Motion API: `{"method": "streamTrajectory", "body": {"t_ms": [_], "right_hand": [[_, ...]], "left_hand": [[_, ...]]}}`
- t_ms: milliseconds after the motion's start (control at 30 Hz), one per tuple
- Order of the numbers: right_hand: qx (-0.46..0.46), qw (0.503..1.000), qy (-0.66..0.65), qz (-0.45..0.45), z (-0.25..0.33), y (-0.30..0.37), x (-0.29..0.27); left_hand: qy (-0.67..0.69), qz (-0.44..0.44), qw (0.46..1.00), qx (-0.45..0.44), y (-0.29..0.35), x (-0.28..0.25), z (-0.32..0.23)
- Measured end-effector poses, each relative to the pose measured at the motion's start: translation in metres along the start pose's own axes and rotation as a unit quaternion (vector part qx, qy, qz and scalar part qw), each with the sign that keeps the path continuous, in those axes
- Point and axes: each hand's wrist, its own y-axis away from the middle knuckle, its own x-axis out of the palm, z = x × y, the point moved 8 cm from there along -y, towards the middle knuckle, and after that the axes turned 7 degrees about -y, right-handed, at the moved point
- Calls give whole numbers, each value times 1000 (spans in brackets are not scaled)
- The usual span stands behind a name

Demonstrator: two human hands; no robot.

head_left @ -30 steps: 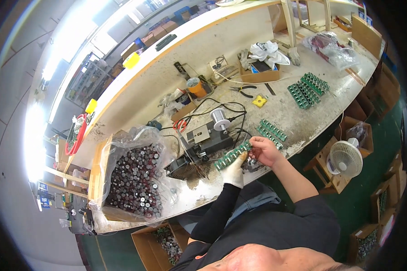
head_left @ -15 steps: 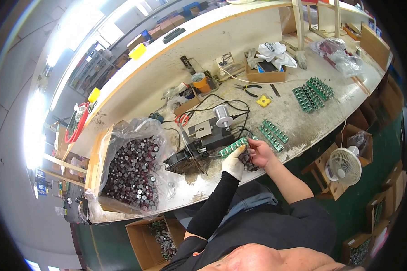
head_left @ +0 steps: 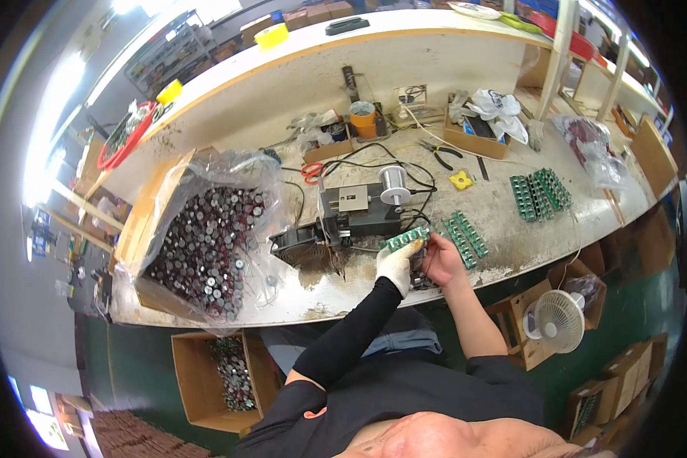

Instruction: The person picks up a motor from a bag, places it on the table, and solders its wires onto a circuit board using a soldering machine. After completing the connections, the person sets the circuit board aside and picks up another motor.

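two hands (head_left: 394, 266) at one circuit strip (head_left: 404, 239), two green strips (head_left: 472, 233) nearby.

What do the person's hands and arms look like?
The left hand wears a white glove, and a close-fitting black arm sleeve covers that forearm. The right hand has no glove, and its forearm is bare below a short black shirt sleeve.

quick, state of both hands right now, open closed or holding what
Left hand: closed, holding a green circuit board strip.
Right hand: curled by the strip's right end; its grip cannot be told.
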Motion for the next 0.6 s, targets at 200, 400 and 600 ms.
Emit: {"method": "streamTrajectory", "body": {"t_ms": [200, 400, 600], "right_hand": [[-39, 990, 138, -3, 4, -1, -5], [65, 991, 82, 84, 11, 0, -4], [77, 991, 70, 88, 15, -10, -3]], "left_hand": [[-167, -21, 979, 114, 11, 6, -21], [-69, -6, 995, 67, 0, 4, -4], [-100, -52, 993, 44, 6, 0, -17]]}}
